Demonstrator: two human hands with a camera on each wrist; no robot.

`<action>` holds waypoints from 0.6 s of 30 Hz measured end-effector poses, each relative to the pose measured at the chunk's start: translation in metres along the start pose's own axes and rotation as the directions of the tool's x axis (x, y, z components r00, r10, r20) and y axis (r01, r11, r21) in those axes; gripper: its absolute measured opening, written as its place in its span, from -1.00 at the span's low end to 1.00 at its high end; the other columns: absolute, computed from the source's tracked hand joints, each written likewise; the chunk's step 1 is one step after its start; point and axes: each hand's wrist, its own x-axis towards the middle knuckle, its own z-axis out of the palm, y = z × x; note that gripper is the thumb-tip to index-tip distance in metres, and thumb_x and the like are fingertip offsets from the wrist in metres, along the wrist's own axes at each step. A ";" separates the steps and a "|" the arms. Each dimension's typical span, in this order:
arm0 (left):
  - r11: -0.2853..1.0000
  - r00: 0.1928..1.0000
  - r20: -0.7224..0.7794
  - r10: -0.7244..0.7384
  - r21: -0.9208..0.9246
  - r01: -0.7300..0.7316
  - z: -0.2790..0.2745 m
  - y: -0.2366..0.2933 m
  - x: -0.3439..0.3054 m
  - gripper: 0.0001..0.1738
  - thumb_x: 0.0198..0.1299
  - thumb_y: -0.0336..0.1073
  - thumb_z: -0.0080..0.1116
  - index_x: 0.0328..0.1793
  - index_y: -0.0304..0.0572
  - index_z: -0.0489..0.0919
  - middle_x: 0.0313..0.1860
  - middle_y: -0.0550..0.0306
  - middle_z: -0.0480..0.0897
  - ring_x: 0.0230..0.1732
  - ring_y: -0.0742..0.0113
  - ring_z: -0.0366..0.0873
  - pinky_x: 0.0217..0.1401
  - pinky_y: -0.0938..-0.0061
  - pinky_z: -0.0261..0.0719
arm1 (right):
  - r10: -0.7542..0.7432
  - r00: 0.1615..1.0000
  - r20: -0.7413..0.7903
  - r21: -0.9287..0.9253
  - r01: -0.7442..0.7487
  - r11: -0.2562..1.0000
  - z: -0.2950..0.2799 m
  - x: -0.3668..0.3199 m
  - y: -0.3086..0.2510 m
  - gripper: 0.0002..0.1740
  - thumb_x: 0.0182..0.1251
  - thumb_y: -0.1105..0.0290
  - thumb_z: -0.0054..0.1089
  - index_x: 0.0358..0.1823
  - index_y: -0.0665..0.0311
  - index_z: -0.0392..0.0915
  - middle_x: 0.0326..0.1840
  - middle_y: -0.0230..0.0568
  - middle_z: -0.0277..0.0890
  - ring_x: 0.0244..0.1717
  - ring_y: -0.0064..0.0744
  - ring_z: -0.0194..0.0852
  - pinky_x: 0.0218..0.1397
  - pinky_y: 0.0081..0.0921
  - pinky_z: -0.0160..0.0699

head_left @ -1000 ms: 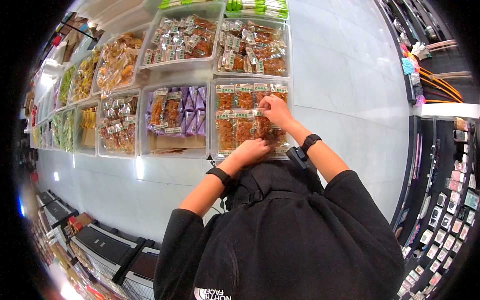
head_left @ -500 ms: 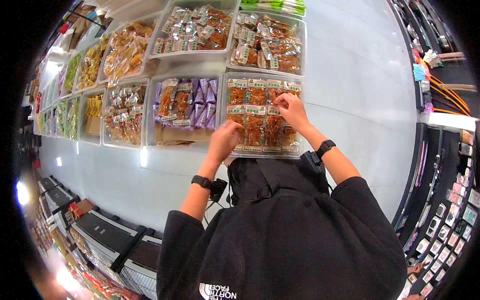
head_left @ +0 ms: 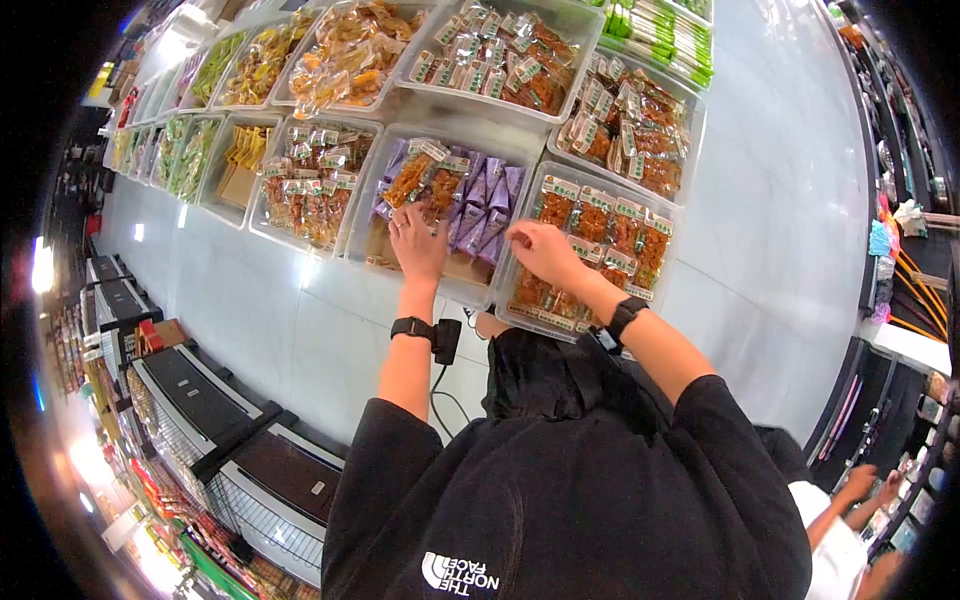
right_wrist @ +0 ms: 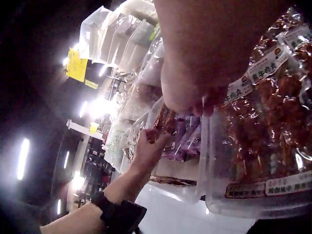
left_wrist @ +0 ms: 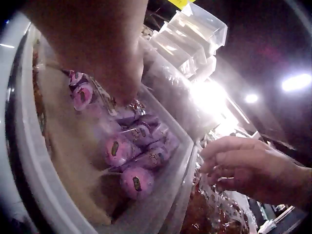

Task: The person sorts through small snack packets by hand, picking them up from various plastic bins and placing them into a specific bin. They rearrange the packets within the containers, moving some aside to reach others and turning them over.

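Note:
My left hand [head_left: 418, 246] is over the clear plastic bin [head_left: 462, 290] of purple cone-shaped packs [head_left: 490, 198]. Its spread fingers reach the lower end of a reddish-brown snack packet [head_left: 407, 183] lying on top of the cones; a second such packet [head_left: 447, 188] lies beside it. The right wrist view shows the left thumb apart from the fingers. My right hand [head_left: 545, 252], fingers loosely bent and holding nothing, hovers over the left side of the neighbouring bin, where labelled reddish-brown packets [head_left: 597, 222] lie in rows. In the left wrist view, the right hand [left_wrist: 258, 168] hangs above those packets.
More bins stand in rows behind and left, among them one of brown packets [head_left: 312, 185] and one of green-and-white packs [head_left: 660, 35]. Black-topped wire cages [head_left: 195, 415] are at the lower left. Shelves and another person's arm [head_left: 840, 500] are at the right.
My left hand has gone from the right bin to the packets on the purple cones. My right hand has come off the packets toward that bin's left side. The view has turned.

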 end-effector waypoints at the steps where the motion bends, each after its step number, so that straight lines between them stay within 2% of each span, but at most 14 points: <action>1: 0.999 0.999 -0.024 -0.041 -0.013 0.040 0.000 -0.004 0.000 -0.49 0.03 -0.21 0.30 0.06 -0.26 0.41 -0.01 -0.11 0.46 0.06 -0.09 0.37 0.18 0.11 0.30 | 0.044 0.999 0.025 -0.004 -0.044 0.999 0.007 0.001 0.000 -0.78 0.16 0.45 0.11 -0.15 0.32 0.50 -0.23 0.02 0.53 -0.20 0.02 0.52 -0.15 -0.24 0.49; 2: 0.996 0.995 -0.057 -0.082 -0.028 0.081 0.002 -0.010 0.007 -0.44 0.06 -0.13 0.30 0.10 -0.29 0.40 0.02 -0.13 0.46 0.11 -0.12 0.36 0.19 0.10 0.28 | 0.079 0.996 0.050 -0.014 -0.079 0.997 0.013 0.009 0.001 -0.75 0.14 0.44 0.12 -0.12 0.32 0.49 -0.19 0.02 0.53 -0.16 0.03 0.52 -0.12 -0.23 0.49; 4: 0.994 0.990 -0.097 -0.107 0.000 0.107 0.000 -0.019 0.015 -0.40 0.05 -0.15 0.31 0.15 -0.27 0.37 0.07 -0.16 0.44 0.15 -0.14 0.33 0.23 0.09 0.27 | 0.058 0.998 0.038 0.010 -0.058 0.998 0.022 0.017 0.004 -0.69 0.13 0.42 0.12 -0.07 0.33 0.47 -0.17 0.03 0.53 -0.12 0.03 0.50 -0.06 -0.20 0.47; 6: 0.990 0.981 -0.140 -0.136 0.028 0.141 -0.001 -0.034 0.023 -0.36 0.03 -0.16 0.31 0.20 -0.25 0.35 0.12 -0.18 0.42 0.19 -0.16 0.31 0.27 0.09 0.26 | 0.113 0.993 0.043 -0.059 -0.111 0.992 0.025 0.022 0.008 -0.68 0.12 0.42 0.13 -0.07 0.35 0.47 -0.17 0.06 0.52 -0.11 0.04 0.50 -0.04 -0.17 0.45; 8: 1.000 1.000 0.009 -0.017 0.006 0.017 0.005 -0.055 0.034 -0.17 0.00 -0.07 0.34 0.34 -0.29 0.26 0.23 -0.23 0.38 0.29 -0.18 0.26 0.35 0.09 0.21 | 0.122 0.992 0.043 -0.068 -0.119 0.991 0.028 0.022 0.010 -0.69 0.11 0.42 0.13 -0.09 0.37 0.47 -0.19 0.05 0.52 -0.13 0.04 0.50 -0.05 -0.17 0.46; 9: 1.000 1.000 0.008 -0.017 0.001 0.017 0.008 -0.061 0.040 -0.17 0.00 -0.07 0.34 0.34 -0.29 0.26 0.23 -0.23 0.38 0.29 -0.18 0.26 0.35 0.09 0.21 | 0.130 0.991 0.038 -0.082 -0.127 0.989 0.027 0.024 0.010 -0.70 0.11 0.43 0.13 -0.11 0.38 0.48 -0.22 0.04 0.52 -0.14 0.05 0.51 -0.07 -0.18 0.47; 11: 1.000 0.990 0.140 -0.022 -0.004 0.023 0.013 -0.069 0.045 -0.06 -0.03 -0.01 0.36 0.41 -0.30 0.19 0.27 -0.26 0.37 0.33 -0.18 0.24 0.38 0.10 0.20 | 0.117 0.992 0.037 -0.089 -0.114 0.990 0.027 0.023 0.009 -0.71 0.10 0.43 0.13 -0.13 0.38 0.48 -0.24 0.04 0.52 -0.17 0.05 0.51 -0.09 -0.18 0.47; 12: 1.000 0.990 0.142 -0.018 -0.007 0.019 0.009 -0.065 0.050 -0.06 -0.03 -0.01 0.36 0.41 -0.30 0.19 0.27 -0.26 0.37 0.33 -0.18 0.24 0.38 0.10 0.20 | 0.105 0.994 0.035 -0.096 -0.101 0.990 0.026 0.022 0.009 -0.73 0.10 0.43 0.13 -0.15 0.37 0.49 -0.26 0.04 0.52 -0.19 0.05 0.51 -0.11 -0.18 0.48; 14: 0.977 0.936 0.280 -0.215 0.073 0.202 -0.008 -0.049 0.062 -0.03 -0.09 0.03 0.40 0.40 -0.28 0.22 0.29 -0.26 0.35 0.33 -0.16 0.23 0.37 0.10 0.21 | 0.103 0.994 0.027 -0.091 -0.100 0.991 0.027 0.020 0.010 -0.74 0.10 0.44 0.13 -0.17 0.38 0.49 -0.27 0.04 0.52 -0.21 0.05 0.51 -0.13 -0.18 0.49; 18: 0.969 0.897 0.384 -0.220 0.189 0.157 -0.007 -0.047 0.066 -0.03 -0.12 0.06 0.40 0.36 -0.28 0.26 0.27 -0.26 0.35 0.31 -0.16 0.24 0.35 0.11 0.23 | 0.106 0.994 -0.004 -0.062 -0.106 0.992 0.029 0.017 0.013 -0.75 0.09 0.44 0.14 -0.19 0.38 0.50 -0.27 0.05 0.53 -0.21 0.03 0.53 -0.15 -0.20 0.49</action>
